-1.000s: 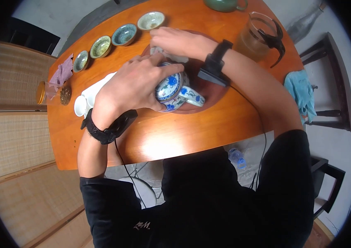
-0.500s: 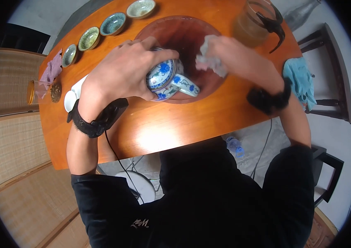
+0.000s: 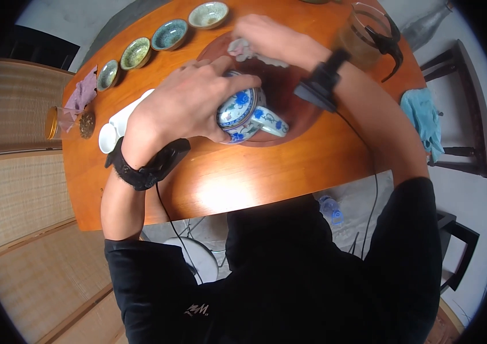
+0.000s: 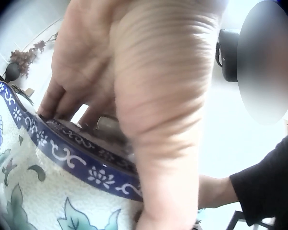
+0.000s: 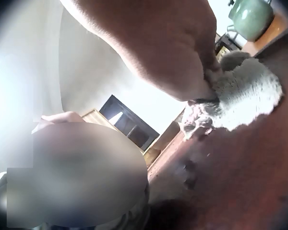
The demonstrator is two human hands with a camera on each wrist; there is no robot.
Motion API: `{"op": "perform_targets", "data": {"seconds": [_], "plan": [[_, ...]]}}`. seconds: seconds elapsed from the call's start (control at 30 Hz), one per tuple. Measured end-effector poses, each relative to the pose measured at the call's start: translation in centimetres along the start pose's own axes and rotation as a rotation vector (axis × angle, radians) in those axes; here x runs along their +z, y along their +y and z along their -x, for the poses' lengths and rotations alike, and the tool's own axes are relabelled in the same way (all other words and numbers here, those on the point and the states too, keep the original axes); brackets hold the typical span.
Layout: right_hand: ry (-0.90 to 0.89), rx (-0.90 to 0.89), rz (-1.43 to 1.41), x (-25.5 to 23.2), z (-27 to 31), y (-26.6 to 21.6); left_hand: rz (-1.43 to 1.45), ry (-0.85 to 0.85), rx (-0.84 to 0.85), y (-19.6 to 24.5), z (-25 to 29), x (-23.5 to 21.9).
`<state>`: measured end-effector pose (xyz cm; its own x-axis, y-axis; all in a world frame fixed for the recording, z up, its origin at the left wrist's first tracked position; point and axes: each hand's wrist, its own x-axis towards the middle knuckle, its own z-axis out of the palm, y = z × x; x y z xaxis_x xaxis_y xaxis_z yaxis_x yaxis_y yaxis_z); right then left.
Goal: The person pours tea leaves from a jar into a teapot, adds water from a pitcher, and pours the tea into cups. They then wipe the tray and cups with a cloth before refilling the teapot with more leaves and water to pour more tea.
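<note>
Your left hand [image 4: 149,91] grips the pot [image 4: 43,184], its fingers [image 4: 67,103] beyond the blue band [image 4: 62,154] with white flowers. Green leaves [image 4: 77,218] mark the pot's side. At right, a forearm [image 4: 216,192] leaves a black sleeve [image 4: 273,179].

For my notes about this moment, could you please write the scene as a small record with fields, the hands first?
Left hand: grips the blue-and-white teapot from above
Right hand: holds a crumpled pale cloth over the round red-brown tray
Teapot place: over the tray's near-left part; resting or lifted, cannot tell
Beyond left hand: four bowls in a row on the wooden table
Far right: glass pitcher with dark handle
Right edge: blue-green cloth
</note>
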<state>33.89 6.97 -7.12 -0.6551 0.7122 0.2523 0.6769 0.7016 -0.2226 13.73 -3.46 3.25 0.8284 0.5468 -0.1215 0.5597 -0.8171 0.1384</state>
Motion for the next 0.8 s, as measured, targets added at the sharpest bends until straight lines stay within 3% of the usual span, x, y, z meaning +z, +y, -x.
{"op": "perform_targets", "data": {"seconds": [0.17,0.27,0.37,0.53,0.63,0.73,0.8], "plan": [[-0.156,-0.073,-0.075,-0.4,-3.2,-3.3,-0.012,0.071,0.016,-0.2,0.0,0.6],[0.018,-0.124,-0.019,1.2,-2.0,-1.2,0.020,0.051,0.004,0.0,-0.1,0.8],[0.224,-0.097,-0.023,-2.7,3.3,0.2,0.022,0.054,0.008,-0.1,-0.2,1.0],[-0.019,0.263,-0.139,-2.7,9.5,0.9,0.042,0.056,0.011,0.0,-0.2,0.9],[0.128,-0.067,-0.077,-3.2,13.8,-1.7,0.040,0.060,0.013,0.0,-0.2,1.0],[0.091,-0.159,-0.142,-3.8,15.2,-5.7,0.019,0.052,0.012,0.1,-0.2,0.9],[-0.080,-0.101,-0.243,-4.2,15.0,-7.2,0.016,0.061,0.022,0.0,-0.2,1.0]]}}
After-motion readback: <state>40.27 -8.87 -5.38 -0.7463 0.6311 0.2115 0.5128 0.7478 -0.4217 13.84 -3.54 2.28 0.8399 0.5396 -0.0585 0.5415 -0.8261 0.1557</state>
